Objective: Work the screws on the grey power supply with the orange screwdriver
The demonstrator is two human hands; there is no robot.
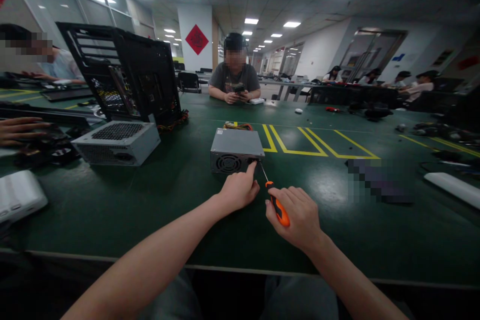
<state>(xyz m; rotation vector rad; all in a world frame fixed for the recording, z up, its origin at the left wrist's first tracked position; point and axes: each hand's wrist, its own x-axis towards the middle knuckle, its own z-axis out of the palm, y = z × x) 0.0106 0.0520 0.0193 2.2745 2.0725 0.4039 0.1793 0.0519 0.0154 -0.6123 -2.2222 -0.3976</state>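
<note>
- The gray metal box [238, 141] stands on the green worktop [168, 232], midway between its near and far edges, fan side toward the near edge.
- The left hand [240, 191] stretches its index finger to the socket end of that side; its other fingers curl, and whether they grip anything I cannot tell.
- The right hand [299, 213] is closed around the orange-and-black handle of a screwdriver [282, 214], whose shaft points at the same side's right corner.
- Toward the worktop's left edge sit a second metal box [119, 144] and a black computer case [159, 77].
- A person [234, 79] sits at the far edge.
</note>
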